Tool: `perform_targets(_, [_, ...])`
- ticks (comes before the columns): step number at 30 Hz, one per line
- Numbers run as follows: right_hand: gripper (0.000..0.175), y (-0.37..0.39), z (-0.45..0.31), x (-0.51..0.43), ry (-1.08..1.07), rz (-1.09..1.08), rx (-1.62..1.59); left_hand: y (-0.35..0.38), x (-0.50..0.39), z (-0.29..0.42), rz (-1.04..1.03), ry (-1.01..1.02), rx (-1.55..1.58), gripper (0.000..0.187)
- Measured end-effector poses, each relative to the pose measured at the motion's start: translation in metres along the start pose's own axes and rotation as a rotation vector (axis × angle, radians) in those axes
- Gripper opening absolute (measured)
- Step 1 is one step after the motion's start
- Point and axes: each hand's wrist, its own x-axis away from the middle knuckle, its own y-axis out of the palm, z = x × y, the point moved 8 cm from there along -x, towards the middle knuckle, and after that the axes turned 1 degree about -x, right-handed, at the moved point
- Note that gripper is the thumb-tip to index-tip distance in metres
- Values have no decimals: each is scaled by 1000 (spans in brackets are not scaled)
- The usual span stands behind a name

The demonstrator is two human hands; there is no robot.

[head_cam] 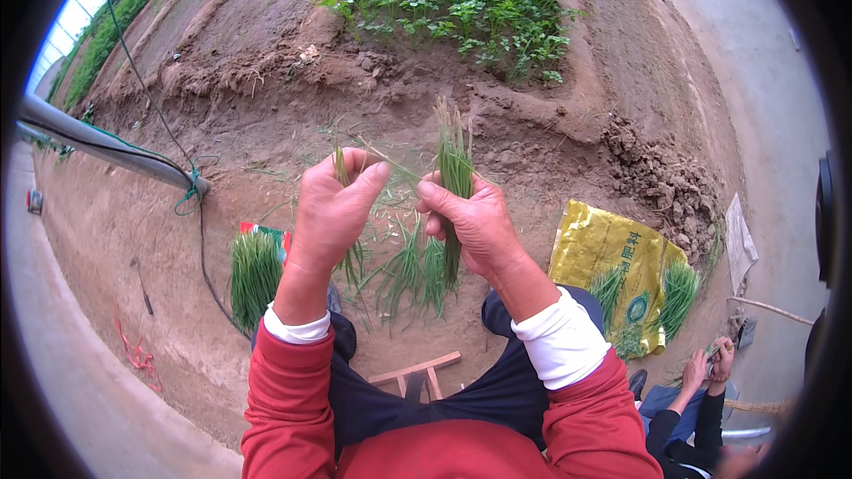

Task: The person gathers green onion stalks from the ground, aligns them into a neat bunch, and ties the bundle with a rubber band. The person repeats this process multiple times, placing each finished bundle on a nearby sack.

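Note:
My right hand [466, 213] is closed around an upright bunch of thin green stalks [454, 169] with pale, ragged upper ends. To its left, my left hand [343, 203] grips a smaller bunch of long green leaves [353, 263], which hangs down below the palm. A single pale stalk [396, 165] stretches between the fingers of both hands. Below them, loose green leaves [403, 273] lie on the soil between my feet. A thick bundle of green leaves [255, 279] stands at the left beside a red and green packet [274, 234].
At the right, a yellow printed sack [586, 246] bears green bundles [677, 296]. A co-worker's hands [709, 362] hold greens at the lower right. A metal pole [113, 143] with cords juts in from the left. Leafy plants [466, 0] grow ahead; a wooden frame [419, 369] lies between my legs.

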Motion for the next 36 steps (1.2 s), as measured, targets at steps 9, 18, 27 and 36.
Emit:
perform_targets(9, [18,-2,1,0,12,14,40,-12,-2,11,110,157,-124,10])
perform_targets(18, [12,2,1,1,24,-34,105,-47,-7,13,308,195,-172,9])
perform_targets(27, [11,-3,2,1,36,-14,94,-81,-8,8,521,200,-78,9])
perform_targets(36, [14,0,3,1,21,-11,60,-9,-2,-11,77,-168,465,19])
